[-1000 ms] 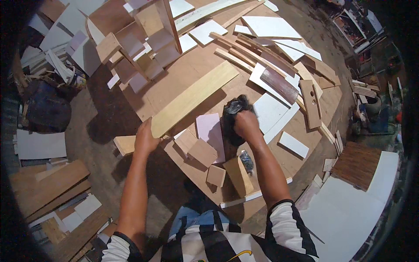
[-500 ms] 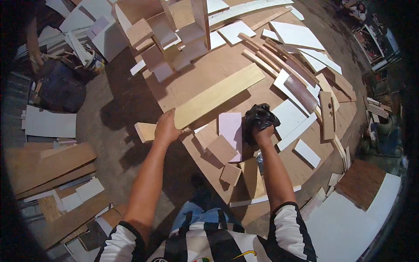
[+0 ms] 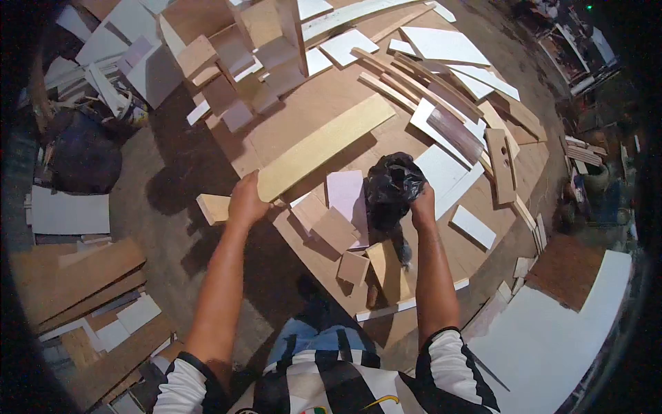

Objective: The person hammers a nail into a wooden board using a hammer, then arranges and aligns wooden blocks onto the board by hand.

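Note:
My left hand [image 3: 247,200] is closed round the near end of a long pale wooden board [image 3: 324,148], which slants up and right over the table [image 3: 289,127]. A shorter wood piece [image 3: 214,208] sticks out to the left of that hand. In my right hand [image 3: 423,207] is a black plastic bag [image 3: 394,181], gripped at its right side; the bag looks puffed out. Between the hands, near the table's edge, lie a pale pink board [image 3: 347,200] and small wooden blocks [image 3: 335,231].
A wooden compartment frame [image 3: 241,55] stands at the table's far left. White boards [image 3: 448,48] and curved strips [image 3: 414,79] cover the far right. Offcuts [image 3: 103,297] are piled on the floor to the left, and a large white panel [image 3: 552,338] lies at the right.
The black bag has spread from a crumpled bunch into a fuller shape, with my right hand now at its right side. The whole view has shifted slightly; my left hand keeps its grip.

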`<state>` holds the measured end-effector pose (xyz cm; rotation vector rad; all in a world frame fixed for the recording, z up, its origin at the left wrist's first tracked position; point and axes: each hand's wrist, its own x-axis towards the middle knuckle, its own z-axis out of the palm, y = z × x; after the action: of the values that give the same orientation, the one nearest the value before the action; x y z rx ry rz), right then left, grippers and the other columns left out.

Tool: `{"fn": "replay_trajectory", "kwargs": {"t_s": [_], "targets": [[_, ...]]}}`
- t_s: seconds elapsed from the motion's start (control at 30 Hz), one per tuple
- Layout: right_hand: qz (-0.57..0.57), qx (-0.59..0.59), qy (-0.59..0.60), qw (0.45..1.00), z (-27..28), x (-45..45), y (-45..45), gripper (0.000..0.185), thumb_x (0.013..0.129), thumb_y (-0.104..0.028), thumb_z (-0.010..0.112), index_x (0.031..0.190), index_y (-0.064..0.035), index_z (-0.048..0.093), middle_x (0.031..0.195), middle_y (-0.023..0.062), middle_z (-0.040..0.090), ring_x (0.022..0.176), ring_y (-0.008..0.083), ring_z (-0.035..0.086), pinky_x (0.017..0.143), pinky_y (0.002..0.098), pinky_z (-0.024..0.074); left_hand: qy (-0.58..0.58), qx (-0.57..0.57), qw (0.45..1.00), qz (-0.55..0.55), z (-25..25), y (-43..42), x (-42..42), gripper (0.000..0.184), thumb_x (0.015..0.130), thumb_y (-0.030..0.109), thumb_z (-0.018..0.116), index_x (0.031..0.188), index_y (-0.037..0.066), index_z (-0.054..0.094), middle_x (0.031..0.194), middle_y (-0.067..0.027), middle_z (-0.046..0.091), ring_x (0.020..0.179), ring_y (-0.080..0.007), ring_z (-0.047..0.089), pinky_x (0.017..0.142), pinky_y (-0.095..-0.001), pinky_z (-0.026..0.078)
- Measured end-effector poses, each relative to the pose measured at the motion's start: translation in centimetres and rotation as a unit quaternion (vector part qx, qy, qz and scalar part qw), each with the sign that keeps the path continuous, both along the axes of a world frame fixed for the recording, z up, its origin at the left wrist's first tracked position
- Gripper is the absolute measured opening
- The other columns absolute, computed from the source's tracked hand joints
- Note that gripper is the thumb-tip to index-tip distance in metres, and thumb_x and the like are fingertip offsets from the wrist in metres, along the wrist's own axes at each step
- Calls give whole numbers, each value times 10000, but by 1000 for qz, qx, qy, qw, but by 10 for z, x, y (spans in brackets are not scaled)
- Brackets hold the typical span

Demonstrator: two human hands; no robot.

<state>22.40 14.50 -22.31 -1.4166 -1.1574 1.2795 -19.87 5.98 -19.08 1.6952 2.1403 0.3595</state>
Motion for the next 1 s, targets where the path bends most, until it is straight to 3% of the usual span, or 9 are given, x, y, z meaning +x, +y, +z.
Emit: {"fn": "replay_trajectory", "kwargs": {"t_s": [0.07,0.17,0.33,0.5,0.63,0.7,0.83,0.9,1.0], "targets": [[-4,-71,129,989,-3,14,-4,215,939,-67,588,1144,-37,645,930,7,688,736,97,639,657,250,519,33,16,999,17,7,-1,6,901,607,103,892,1404,-53,502,1378,-241,581,1285,-389,554,1090,-424,456],[-21,-134,173,976,1,25,-13,127,944,-84,590,1054,-49,642,933,34,675,783,124,634,673,277,530,12,41,999,-8,8,-1,3,825,619,93,879,1358,-47,539,1324,-246,611,1244,-403,576,1054,-436,473],[-17,-150,158,976,37,32,-37,108,988,-152,605,1021,-50,585,793,28,605,646,123,602,550,271,493,-22,46,998,-29,19,4,7,667,629,82,860,1230,-41,599,1215,-250,649,1174,-428,599,993,-464,487],[-7,-114,124,986,59,34,-62,241,991,-158,637,1180,-38,548,740,29,568,605,112,553,477,281,439,-43,46,997,-55,21,7,2,657,605,85,868,1196,-42,611,1186,-251,656,1158,-434,603,986,-472,487],[-32,-64,88,994,62,4,-76,114,987,-117,637,1059,-31,619,741,8,579,565,93,510,509,257,453,-7,44,998,-38,-2,6,-9,784,571,103,898,1277,-31,584,1251,-239,640,1189,-417,597,1022,-464,483],[-33,-84,108,990,76,-19,-81,100,968,-98,660,1010,-8,658,773,26,612,611,111,574,547,262,471,-2,34,999,-25,-6,4,-9,827,562,109,907,1306,-27,572,1276,-234,632,1200,-410,595,1036,-460,480],[44,-115,118,985,78,-58,-78,168,925,-46,690,1063,49,672,850,89,695,720,165,682,646,290,556,19,39,999,-11,1,0,-4,870,573,131,902,1353,-19,547,1311,-220,622,1223,-391,592,1059,-449,478],[94,-99,198,971,80,-92,-77,215,901,-85,748,1068,44,705,918,102,726,715,172,697,638,307,581,33,48,998,-25,-5,2,-6,842,597,146,878,1356,-12,549,1319,-199,623,1218,-385,596,1055,-446,482],[217,-81,66,970,65,-141,-76,191,899,-74,744,1055,35,725,961,132,736,724,178,709,687,312,594,41,6,999,-28,6,4,-2,815,619,150,851,1358,-4,545,1323,-171,620,1214,-367,601,1041,-449,490]]}}
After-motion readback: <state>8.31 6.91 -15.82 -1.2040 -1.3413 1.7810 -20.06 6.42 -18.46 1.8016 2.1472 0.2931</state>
